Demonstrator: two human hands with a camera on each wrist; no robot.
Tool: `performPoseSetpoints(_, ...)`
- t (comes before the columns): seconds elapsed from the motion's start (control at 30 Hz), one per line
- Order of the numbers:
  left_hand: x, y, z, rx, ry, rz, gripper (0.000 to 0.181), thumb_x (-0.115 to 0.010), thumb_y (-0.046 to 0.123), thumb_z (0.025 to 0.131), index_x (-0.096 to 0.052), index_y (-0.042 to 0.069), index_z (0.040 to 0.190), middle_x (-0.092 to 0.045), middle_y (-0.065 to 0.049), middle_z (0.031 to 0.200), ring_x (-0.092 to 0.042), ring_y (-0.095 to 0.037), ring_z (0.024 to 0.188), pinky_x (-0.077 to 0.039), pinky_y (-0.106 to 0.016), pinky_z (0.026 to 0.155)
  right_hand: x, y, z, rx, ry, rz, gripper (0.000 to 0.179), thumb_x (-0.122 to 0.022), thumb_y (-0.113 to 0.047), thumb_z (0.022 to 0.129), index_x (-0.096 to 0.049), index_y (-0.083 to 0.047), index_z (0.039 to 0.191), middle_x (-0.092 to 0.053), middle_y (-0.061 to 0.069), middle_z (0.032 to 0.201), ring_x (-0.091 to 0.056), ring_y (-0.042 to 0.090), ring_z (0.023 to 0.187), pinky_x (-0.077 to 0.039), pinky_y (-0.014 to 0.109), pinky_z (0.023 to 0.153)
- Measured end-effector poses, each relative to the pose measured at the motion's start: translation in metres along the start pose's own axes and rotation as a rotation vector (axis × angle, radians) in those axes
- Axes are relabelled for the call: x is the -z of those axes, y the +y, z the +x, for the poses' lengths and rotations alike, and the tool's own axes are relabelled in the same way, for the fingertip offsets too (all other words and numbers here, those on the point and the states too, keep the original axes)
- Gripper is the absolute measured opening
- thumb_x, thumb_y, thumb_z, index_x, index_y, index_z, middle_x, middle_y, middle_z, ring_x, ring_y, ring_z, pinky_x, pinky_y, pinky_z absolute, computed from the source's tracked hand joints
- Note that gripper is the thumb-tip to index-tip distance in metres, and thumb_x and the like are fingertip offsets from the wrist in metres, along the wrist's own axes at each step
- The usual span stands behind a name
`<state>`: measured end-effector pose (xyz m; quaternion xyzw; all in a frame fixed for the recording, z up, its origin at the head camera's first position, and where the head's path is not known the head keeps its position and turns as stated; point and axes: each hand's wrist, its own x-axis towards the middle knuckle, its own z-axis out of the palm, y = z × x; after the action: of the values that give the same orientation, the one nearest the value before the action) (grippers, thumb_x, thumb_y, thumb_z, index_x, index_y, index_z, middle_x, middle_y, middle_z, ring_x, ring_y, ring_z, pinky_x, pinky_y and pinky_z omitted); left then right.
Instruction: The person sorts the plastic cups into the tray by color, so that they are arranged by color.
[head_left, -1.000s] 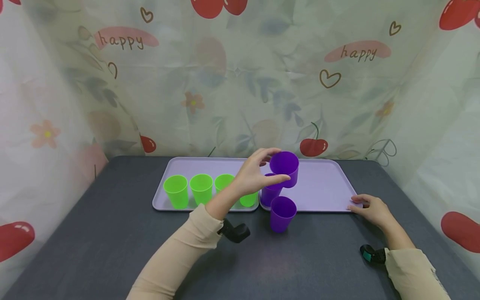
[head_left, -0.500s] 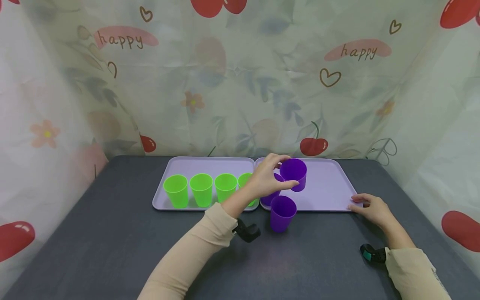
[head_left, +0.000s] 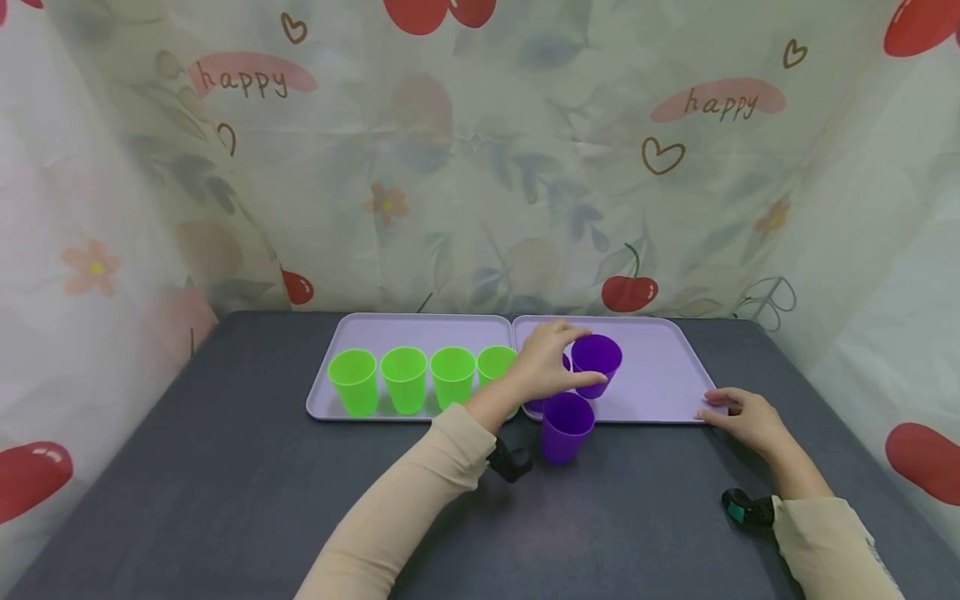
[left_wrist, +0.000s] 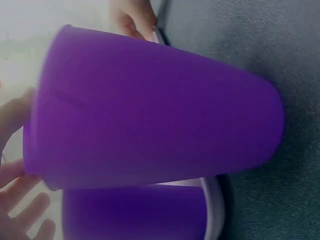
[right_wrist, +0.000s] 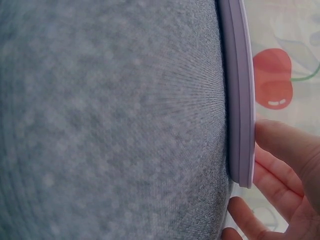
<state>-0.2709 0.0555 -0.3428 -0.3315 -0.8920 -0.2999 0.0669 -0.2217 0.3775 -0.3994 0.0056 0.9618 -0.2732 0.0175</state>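
My left hand holds a purple cup near its rim, thumb in front and fingers behind, over the left part of the right lilac tray. A second purple cup stands in that tray, mostly hidden behind the hand. In front of the tray, a third purple cup stands upright on the table; its side fills much of the left wrist view. My right hand grips the tray's front right corner, with the thumb against the rim in the right wrist view.
To the left, another lilac tray adjoins the first and bears a row of several green cups. Both trays lie on a dark grey table. A printed curtain hangs behind and at the sides.
My left hand has carried the held purple cup rightward and down toward the right tray. The right hand stays at the tray corner.
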Motion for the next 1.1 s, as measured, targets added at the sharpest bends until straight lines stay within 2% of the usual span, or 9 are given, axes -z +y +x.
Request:
performPoseSetpoints(0.13, -0.006, -0.001, 0.000, -0.017, -0.004, 0.083, 0.065, -0.074, 0.044, 0.075, -0.055, 0.013, 0.130, -0.058, -0.004, 0.126, -0.051, -0.020, 0.118, -0.041, -0.037, 0.099, -0.001, 0.002, 0.001, 0.000, 0.005, -0.004, 0.049, -0.063, -0.027, 0.088, -0.055, 0.011, 0.117, -0.057, 0.033, 0.117, -0.056, 0.046, 0.107, -0.049, 0.047, 0.081)
performPoseSetpoints(0.33, -0.011, -0.003, 0.001, 0.001, -0.047, 0.163, 0.065, -0.070, 0.047, 0.078, -0.052, 0.016, 0.133, -0.055, -0.002, 0.133, -0.046, -0.021, 0.126, -0.038, -0.040, 0.102, -0.001, 0.002, 0.001, 0.003, 0.011, -0.007, 0.048, -0.064, -0.027, 0.088, -0.055, 0.011, 0.117, -0.057, 0.033, 0.117, -0.056, 0.046, 0.107, -0.049, 0.046, 0.080)
performPoseSetpoints(0.53, -0.013, -0.005, 0.001, 0.011, -0.058, 0.173, 0.064, -0.069, 0.047, 0.080, -0.053, 0.016, 0.133, -0.057, 0.001, 0.134, -0.047, -0.020, 0.125, -0.037, -0.039, 0.103, -0.001, 0.002, 0.000, 0.001, 0.012, -0.010, 0.048, -0.064, -0.027, 0.088, -0.056, 0.011, 0.117, -0.057, 0.033, 0.117, -0.056, 0.046, 0.106, -0.050, 0.043, 0.079)
performPoseSetpoints(0.73, -0.016, -0.005, 0.001, 0.033, -0.079, 0.191, 0.058, -0.065, 0.048, 0.082, -0.055, 0.018, 0.129, -0.060, 0.004, 0.129, -0.050, -0.020, 0.121, -0.038, -0.039, 0.100, -0.001, 0.001, 0.000, -0.003, 0.009, -0.005, 0.048, -0.064, -0.026, 0.088, -0.055, 0.011, 0.117, -0.056, 0.033, 0.117, -0.055, 0.047, 0.107, -0.049, 0.048, 0.081)
performPoseSetpoints(1.1, -0.016, -0.004, 0.000, 0.067, -0.105, 0.252, 0.061, -0.060, 0.053, 0.084, -0.048, 0.020, 0.134, -0.060, 0.002, 0.129, -0.047, -0.021, 0.126, -0.033, -0.043, 0.104, -0.002, 0.003, 0.001, 0.004, 0.013, -0.001, 0.048, -0.063, -0.027, 0.088, -0.055, 0.011, 0.117, -0.056, 0.033, 0.117, -0.055, 0.047, 0.107, -0.049, 0.049, 0.081)
